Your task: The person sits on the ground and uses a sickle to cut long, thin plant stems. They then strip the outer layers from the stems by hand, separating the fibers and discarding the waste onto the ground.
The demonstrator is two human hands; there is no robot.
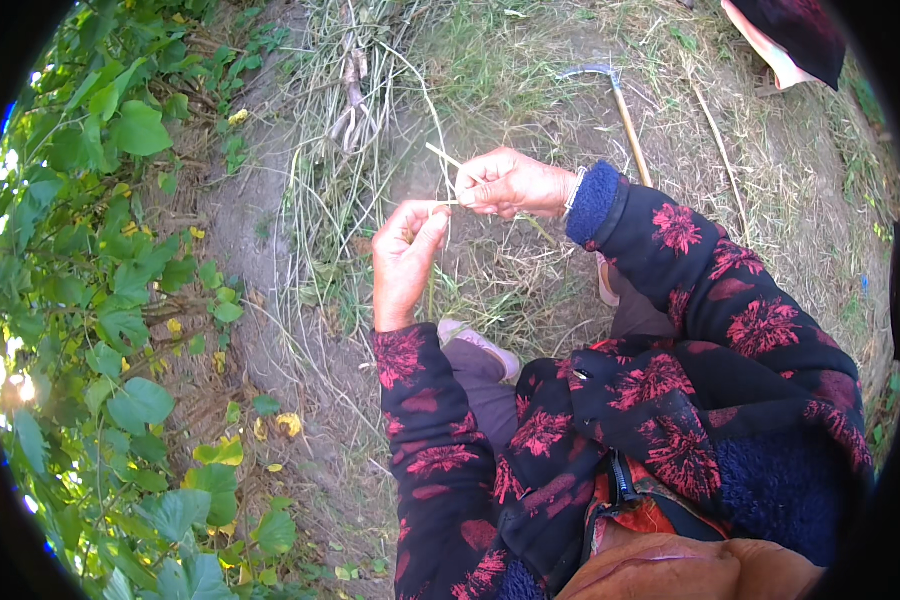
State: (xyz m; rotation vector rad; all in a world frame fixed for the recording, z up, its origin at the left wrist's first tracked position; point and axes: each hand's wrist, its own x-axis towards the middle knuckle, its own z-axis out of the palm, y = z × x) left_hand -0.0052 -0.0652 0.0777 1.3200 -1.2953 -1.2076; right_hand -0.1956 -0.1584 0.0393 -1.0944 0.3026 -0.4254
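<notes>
My left hand pinches a thin pale-green plant stem between thumb and fingertips. Just up and right of it, my right hand grips the stem too, with its thumb pressed on the fingers. A cut stem end sticks out past the right fingers, and a long thin strand runs upward from between the hands. The two hands are almost touching, above the ground. Beyond them lies a loose heap of long thin stems, with a woody forked root piece on it.
A sickle with a wooden handle lies on the grass past my right wrist. A thin dry stick lies to its right. Leafy green shrubs line the left side. Part of another person's clothing shows at top right.
</notes>
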